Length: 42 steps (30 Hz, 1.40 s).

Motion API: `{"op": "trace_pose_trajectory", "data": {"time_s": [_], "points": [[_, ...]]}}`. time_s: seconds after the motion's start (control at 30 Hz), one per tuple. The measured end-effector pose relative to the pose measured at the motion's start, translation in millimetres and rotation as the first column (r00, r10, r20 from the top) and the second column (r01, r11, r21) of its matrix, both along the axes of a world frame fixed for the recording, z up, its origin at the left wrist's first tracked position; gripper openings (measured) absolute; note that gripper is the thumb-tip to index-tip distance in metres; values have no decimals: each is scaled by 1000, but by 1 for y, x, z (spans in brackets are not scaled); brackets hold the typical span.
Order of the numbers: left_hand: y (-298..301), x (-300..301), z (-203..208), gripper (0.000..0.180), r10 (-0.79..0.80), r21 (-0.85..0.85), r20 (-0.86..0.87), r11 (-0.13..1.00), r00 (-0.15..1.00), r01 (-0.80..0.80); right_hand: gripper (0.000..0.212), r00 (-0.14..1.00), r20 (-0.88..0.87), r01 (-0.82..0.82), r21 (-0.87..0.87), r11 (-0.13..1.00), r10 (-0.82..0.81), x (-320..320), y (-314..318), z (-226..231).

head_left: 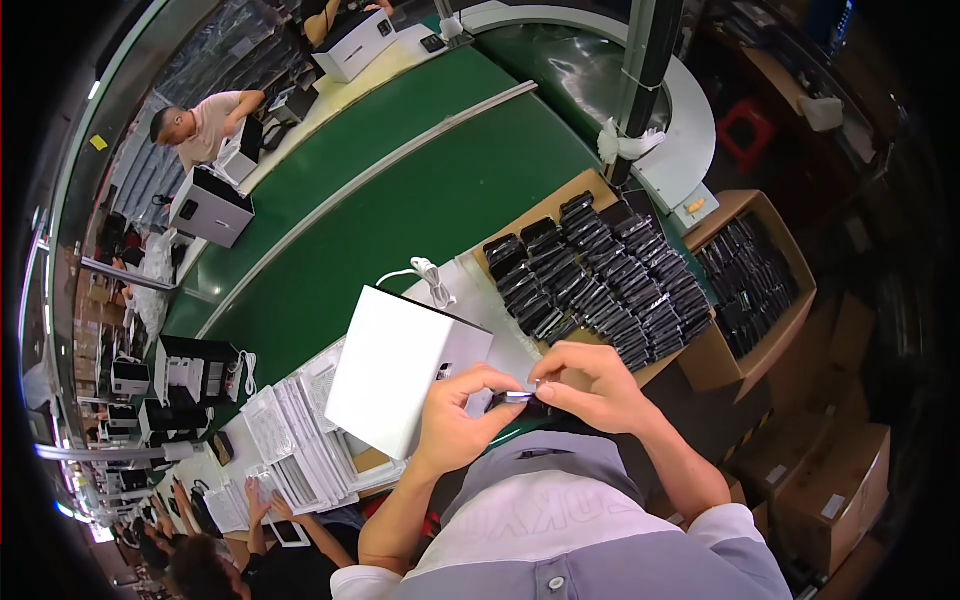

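Left hand [458, 418] closed, small dark piece [513, 398] gripped between thumb and fingers. Right hand [592, 385]: thumb and index bent in to the piece's right end, tips nearly together; too small to tell if they pinch the piece or something thin on it.

Piece sits between the two hands, at the fingertips, in front of the chest. Probably held up there for a clear look and so both hands can reach it; left seems to steady it, leaving the right for fine finger work. Shiny pale edge shows; rest mostly covered by fingers.

White unit [378, 365] just left of and beyond the left hand, tilted in view; can't tell if the hand touches it. Likely parked there to stay close. White cable [432, 282] bundled behind it, likely to keep it out of the way.

Dark packs [600, 270] in rows on a cardboard tray [590, 187] beyond the right hand, presumably for easy reach. Carton [775, 350] with more, farther right. White panels [300, 435] stacked well left of the left hand. Green belt [400, 190] beyond both hands.
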<state>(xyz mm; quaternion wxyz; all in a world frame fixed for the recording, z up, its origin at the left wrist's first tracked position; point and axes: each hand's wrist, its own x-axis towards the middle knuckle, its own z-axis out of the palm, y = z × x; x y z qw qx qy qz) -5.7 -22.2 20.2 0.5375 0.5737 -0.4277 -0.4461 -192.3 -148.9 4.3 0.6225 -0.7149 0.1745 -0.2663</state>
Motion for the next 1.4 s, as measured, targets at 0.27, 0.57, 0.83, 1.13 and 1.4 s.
{"op": "trace_pose_trajectory", "data": {"time_s": [0.27, 0.57, 0.83, 1.13, 1.4], "points": [[12, 0, -2, 9, 21, 62, -223, 998, 975, -8, 9, 997, -61, 47, 170, 984, -37, 3, 24, -5], [0, 14, -18, 19, 242, 81, -237, 970, 941, -229, 9, 994, -106, 21, 8, 1000, -20, 6, 41, -10], [26, -18, -35, 26, 237, 72, -416, 971, 878, -228, 16, 954, -12, 258, 545, 797, -301, 5, 54, -36], [31, 5, -39, 23, -93, 92, -135, 990, 986, 106, 21, 991, -37, 130, 551, 825, -131, -1, 41, -26], [37, -15, -42, 22, 105, 121, -399, 991, 911, -61, 21, 956, -14, 231, 645, 728, -292, 7, 60, -42]]}}
